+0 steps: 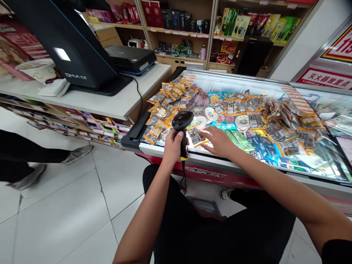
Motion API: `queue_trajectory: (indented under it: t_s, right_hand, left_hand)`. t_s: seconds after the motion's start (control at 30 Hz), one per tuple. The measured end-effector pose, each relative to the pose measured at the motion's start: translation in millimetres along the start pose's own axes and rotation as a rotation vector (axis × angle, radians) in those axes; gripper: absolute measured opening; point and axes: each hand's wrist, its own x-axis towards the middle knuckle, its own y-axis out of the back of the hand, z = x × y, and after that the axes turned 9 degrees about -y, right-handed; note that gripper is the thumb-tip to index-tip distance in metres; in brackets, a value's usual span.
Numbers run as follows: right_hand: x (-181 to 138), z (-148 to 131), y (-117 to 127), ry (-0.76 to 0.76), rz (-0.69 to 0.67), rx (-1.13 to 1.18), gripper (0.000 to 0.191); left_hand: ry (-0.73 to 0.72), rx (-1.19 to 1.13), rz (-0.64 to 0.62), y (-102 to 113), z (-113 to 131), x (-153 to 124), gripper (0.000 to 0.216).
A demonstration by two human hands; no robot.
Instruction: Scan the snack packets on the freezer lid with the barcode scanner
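Head view: gripping a black scanner (182, 121) with left fingers (178, 137) clamped around it, at the near edge of the freezer (150, 149); touching a snack packet (194, 136) just right with right fingers (208, 135) apart.

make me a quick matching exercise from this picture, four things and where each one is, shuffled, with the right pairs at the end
Things
1. black scanner
2. right hand
3. lilac bottle
4. tall black machine

Places
A. on a shelf
B. on the white counter
C. in the left hand
D. at a small packet

Pairs: 1-C, 2-D, 3-A, 4-B
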Motion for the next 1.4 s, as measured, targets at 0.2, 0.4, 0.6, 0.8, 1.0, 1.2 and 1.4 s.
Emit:
queue_trajectory:
  t_s: [0.2, 0.4, 0.6, 0.8, 1.0, 1.2, 1.4]
  right_hand:
    - [25.0, 18.9, -15.0, -0.15, 0.122, 0.006, 0.05]
    - [25.1, 22.5, -26.1, -0.175, 0.185, 0.023, 0.048]
    - [25.5, 23.6, -27.4, -0.177, 0.191, 0.041, 0.048]
    - [24.5, 22.6, -25.2, -0.172, 0.193, -0.012, 0.048]
    - [46.6, 63.7, -3.2, -0.172, 0.151, -0.157, 0.052]
    - [82.6, 120.5, 12.2, -0.215, 0.042, -0.162, 0.053]
    - [70.0, 140.7, 14.7, -0.326, 0.129, -0.207, 0.054]
  left_hand:
    - [0.131, 0.088, -0.028, -24.0, -5.9, 0.2, 0.033]
    - [0.15, 0.109, -0.051, -35.7, -14.6, 1.0, 0.035]
    - [0.124, 0.136, -0.051, -33.4, -13.7, 3.7, 0.037]
    - [0.123, 0.103, -0.042, -27.3, -14.0, 7.8, 0.037]
    - [0.083, 0.105, 0.145, 4.9, -13.6, 19.9, 0.033]
    - [0.077, 0.048, 0.25, 19.8, -15.5, 26.9, 0.036]
    - [0.092, 0.051, 0.246, 21.4, -17.8, 28.8, 0.034]
